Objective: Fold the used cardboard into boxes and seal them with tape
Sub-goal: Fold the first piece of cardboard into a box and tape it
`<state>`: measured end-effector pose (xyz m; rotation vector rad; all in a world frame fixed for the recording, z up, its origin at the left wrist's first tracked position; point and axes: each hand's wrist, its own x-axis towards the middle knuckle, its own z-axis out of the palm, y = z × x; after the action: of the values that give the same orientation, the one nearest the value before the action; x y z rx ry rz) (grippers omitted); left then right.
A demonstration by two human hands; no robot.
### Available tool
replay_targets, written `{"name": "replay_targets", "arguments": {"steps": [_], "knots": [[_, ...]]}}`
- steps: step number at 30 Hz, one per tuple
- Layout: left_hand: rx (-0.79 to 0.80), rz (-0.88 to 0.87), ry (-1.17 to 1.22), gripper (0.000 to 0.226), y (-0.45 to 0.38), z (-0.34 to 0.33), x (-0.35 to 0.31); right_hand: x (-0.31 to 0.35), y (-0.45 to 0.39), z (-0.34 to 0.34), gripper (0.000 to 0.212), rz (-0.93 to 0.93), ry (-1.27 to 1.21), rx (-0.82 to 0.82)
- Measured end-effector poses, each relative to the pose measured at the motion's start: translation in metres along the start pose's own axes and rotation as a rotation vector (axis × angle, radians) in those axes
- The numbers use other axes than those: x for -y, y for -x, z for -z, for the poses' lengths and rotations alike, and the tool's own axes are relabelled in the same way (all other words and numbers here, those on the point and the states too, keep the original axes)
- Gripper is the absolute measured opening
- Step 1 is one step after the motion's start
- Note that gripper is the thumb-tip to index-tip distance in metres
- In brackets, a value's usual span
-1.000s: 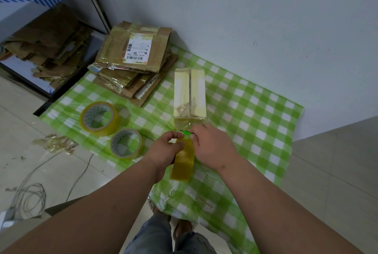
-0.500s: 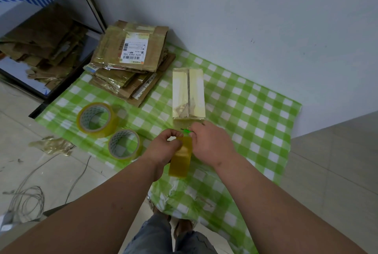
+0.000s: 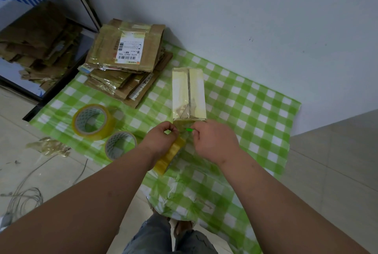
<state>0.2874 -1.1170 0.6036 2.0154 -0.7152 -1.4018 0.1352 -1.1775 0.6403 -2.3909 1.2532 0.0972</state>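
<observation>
A narrow folded cardboard box [image 3: 188, 94], covered in shiny yellowish tape, lies on the green checked cloth [image 3: 255, 110] with its near end toward me. My left hand [image 3: 158, 141] grips a yellow tape roll [image 3: 170, 155] just below that end, thumb and forefinger pinched at the tape strip. My right hand [image 3: 214, 141] holds a small green tool [image 3: 189, 130] against the stretched tape at the box's near end. What the tool is I cannot tell.
Two more tape rolls [image 3: 93, 121] [image 3: 120, 145] lie left of my hands. A pile of flattened used cardboard [image 3: 124, 63] sits at the cloth's far left corner, more cardboard [image 3: 34, 36] beyond it. Wire [image 3: 24, 196] and tape scraps [image 3: 49, 147] lie on the tiled floor.
The hands stay at the box's near end; the tape roll has tilted slightly in the left hand and the right hand has shifted a little along the tape.
</observation>
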Motion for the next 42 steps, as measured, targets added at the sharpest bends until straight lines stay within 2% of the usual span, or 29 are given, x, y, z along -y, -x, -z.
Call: {"name": "replay_targets", "arguments": {"steps": [7, 21, 30, 32, 34, 37, 39, 42], "knots": [[0.010, -0.013, -0.031, 0.013, -0.008, 0.004, -0.008, -0.006, 0.000, 0.006, 0.026, -0.048, -0.065, -0.013], [0.045, 0.009, -0.019, 0.007, -0.004, -0.003, -0.007, -0.033, 0.003, -0.011, 0.029, -0.080, -0.155, 0.086], [0.101, 0.004, -0.004, 0.007, 0.004, -0.001, -0.006, -0.057, 0.018, -0.047, 0.044, -0.274, 0.022, 0.288], [0.109, 0.000, -0.014, 0.006, 0.008, -0.001, -0.004, -0.056, 0.017, -0.049, 0.046, -0.306, 0.024, 0.276], [0.103, -0.003, -0.015, 0.006, 0.010, -0.002, -0.002, -0.051, 0.013, -0.043, 0.039, -0.376, -0.144, 0.185], [0.081, 0.007, 0.036, 0.007, 0.014, -0.004, 0.001, -0.038, 0.007, -0.031, 0.012, -0.409, -0.543, 0.014], [0.080, 0.006, 0.079, 0.009, 0.017, -0.005, 0.000, -0.027, 0.007, -0.022, 0.008, -0.372, -0.658, -0.066], [0.075, -0.009, 0.128, 0.011, 0.022, -0.006, -0.004, -0.015, 0.009, -0.014, 0.010, -0.395, -0.880, -0.066]]}}
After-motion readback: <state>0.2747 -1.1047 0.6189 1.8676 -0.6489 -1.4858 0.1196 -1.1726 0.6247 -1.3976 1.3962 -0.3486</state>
